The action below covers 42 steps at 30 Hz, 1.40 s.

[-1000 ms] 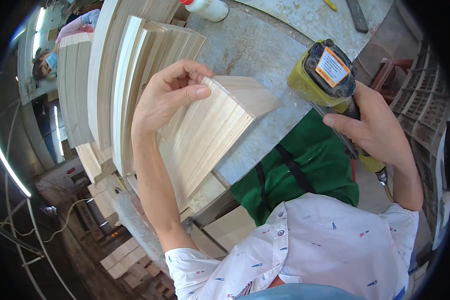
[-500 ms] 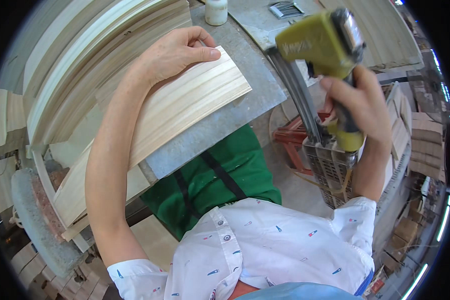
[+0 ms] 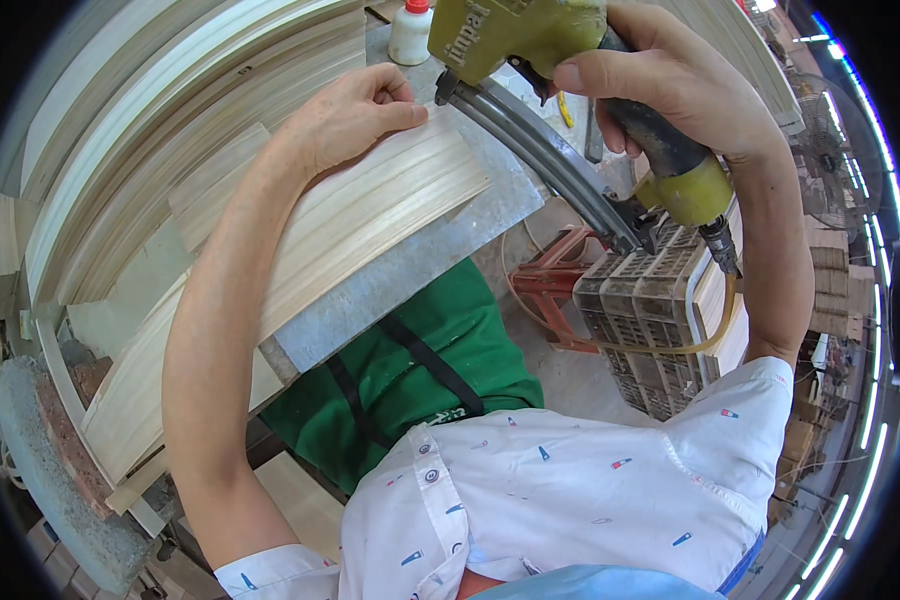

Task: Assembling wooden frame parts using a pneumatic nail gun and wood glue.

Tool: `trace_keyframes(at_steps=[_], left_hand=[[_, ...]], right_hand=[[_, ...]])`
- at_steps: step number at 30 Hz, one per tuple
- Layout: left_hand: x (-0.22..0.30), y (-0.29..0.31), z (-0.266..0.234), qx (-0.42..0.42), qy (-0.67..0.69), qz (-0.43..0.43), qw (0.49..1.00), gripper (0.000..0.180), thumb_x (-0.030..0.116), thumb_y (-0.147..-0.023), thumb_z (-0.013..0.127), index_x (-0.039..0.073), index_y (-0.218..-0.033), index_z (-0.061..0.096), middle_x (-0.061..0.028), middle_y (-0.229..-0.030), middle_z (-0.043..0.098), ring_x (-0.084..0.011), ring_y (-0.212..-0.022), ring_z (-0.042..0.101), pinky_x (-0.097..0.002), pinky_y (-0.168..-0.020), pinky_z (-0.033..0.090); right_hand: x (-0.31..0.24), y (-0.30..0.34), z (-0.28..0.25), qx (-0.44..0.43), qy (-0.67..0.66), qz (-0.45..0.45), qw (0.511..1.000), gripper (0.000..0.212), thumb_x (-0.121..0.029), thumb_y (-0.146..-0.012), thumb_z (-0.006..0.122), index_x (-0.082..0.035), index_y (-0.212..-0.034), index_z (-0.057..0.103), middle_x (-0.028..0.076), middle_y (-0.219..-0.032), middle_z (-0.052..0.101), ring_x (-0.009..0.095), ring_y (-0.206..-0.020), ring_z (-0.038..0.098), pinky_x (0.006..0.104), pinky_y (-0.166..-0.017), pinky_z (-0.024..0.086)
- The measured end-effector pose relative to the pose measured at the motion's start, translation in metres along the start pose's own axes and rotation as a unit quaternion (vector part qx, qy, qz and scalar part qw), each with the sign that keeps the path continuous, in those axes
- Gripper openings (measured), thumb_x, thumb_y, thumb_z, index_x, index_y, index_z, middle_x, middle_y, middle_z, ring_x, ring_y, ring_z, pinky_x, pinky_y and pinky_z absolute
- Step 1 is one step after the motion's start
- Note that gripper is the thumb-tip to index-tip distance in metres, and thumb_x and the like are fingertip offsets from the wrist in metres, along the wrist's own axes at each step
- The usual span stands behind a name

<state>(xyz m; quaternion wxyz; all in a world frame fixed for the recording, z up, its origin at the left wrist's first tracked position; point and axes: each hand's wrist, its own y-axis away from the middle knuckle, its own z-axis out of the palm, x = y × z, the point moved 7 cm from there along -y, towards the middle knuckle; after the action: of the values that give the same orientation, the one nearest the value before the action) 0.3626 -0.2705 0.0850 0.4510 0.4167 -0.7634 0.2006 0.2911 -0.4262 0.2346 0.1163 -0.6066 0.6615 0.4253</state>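
Note:
A pale wooden board (image 3: 390, 205) lies slanting across a grey metal-topped bench (image 3: 370, 312). My left hand (image 3: 355, 118) grips its far edge near the right end, thumb on top and fingers curled over the side. In my right hand (image 3: 680, 85) is a green pneumatic nail gun (image 3: 525, 38), held by its black handle. Its nose, at the upper left of the tool, is out past the top of the picture or hidden. The long metal magazine slants down to the right, its upper end close to the board's far right corner. A hose (image 3: 725, 325) hangs from the handle.
Long wooden boards (image 3: 185, 130) are stacked at the far left. A white bottle with a red cap (image 3: 410, 35) stands beyond my left hand. To the right are a red stool (image 3: 550, 290) and a plastic crate (image 3: 635, 310) holding wood pieces. A fan (image 3: 828, 135) stands farther right.
My right hand has brought the nail gun up and left, toward the board's right end. My left hand keeps its grip on the board. The view has shifted slightly.

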Motion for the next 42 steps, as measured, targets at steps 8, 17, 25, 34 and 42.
trace_keyframes(at_steps=[8, 17, 25, 34, 42], left_hand=[[-0.003, 0.0, -0.003, 0.003, 0.009, -0.004, 1.0, 0.033, 0.035, -0.08, 0.071, 0.005, -0.09, 0.064, -0.0052, -0.083, 0.061, -0.0161, -0.081, 0.055, -0.0302, -0.073, 0.044], [-0.006, 0.003, -0.006, 0.011, 0.015, -0.004, 1.0, 0.031, 0.034, -0.08, 0.072, 0.005, -0.09, 0.064, -0.0035, -0.081, 0.061, -0.0147, -0.079, 0.055, -0.0292, -0.073, 0.043], [-0.005, 0.002, -0.001, 0.014, 0.025, 0.007, 1.0, 0.023, 0.028, -0.086, 0.07, 0.008, -0.088, 0.06, 0.0038, -0.075, 0.052, -0.0059, -0.071, 0.046, -0.023, -0.063, 0.035], [-0.002, 0.004, -0.004, 0.01, 0.033, -0.008, 0.999, 0.022, 0.028, -0.086, 0.07, 0.008, -0.086, 0.06, 0.0054, -0.072, 0.051, -0.0042, -0.067, 0.045, -0.0215, -0.058, 0.035], [-0.003, 0.002, -0.001, 0.008, 0.034, -0.006, 0.999, 0.021, 0.027, -0.086, 0.069, 0.009, -0.086, 0.059, 0.0044, -0.073, 0.052, -0.0042, -0.067, 0.046, -0.021, -0.059, 0.035]], right_hand=[[0.0, -0.003, 0.002, -0.017, -0.019, -0.024, 0.999, 0.039, -0.013, -0.083, 0.066, 0.013, -0.109, 0.053, 0.013, -0.082, 0.062, 0.015, -0.057, 0.063, 0.0242, -0.047, 0.051], [0.0, -0.003, 0.005, -0.004, -0.008, -0.032, 0.999, 0.037, -0.013, -0.083, 0.066, 0.013, -0.106, 0.053, 0.013, -0.079, 0.061, 0.015, -0.056, 0.062, 0.0243, -0.047, 0.051], [-0.004, 0.0, 0.007, 0.0, 0.043, -0.013, 0.999, 0.035, -0.012, -0.083, 0.066, 0.012, -0.105, 0.053, 0.013, -0.079, 0.061, 0.015, -0.056, 0.062, 0.0244, -0.046, 0.051], [0.01, -0.012, 0.01, -0.162, -0.085, -0.327, 0.927, 0.043, -0.013, -0.085, 0.066, 0.014, -0.114, 0.049, 0.014, -0.082, 0.062, 0.015, -0.055, 0.063, 0.0244, -0.047, 0.053], [0.031, 0.019, 0.0, 0.017, 0.019, -0.138, 0.99, 0.041, -0.024, -0.084, 0.068, 0.008, -0.108, 0.056, 0.012, -0.087, 0.066, 0.01, -0.045, 0.058, 0.0223, -0.043, 0.05]])
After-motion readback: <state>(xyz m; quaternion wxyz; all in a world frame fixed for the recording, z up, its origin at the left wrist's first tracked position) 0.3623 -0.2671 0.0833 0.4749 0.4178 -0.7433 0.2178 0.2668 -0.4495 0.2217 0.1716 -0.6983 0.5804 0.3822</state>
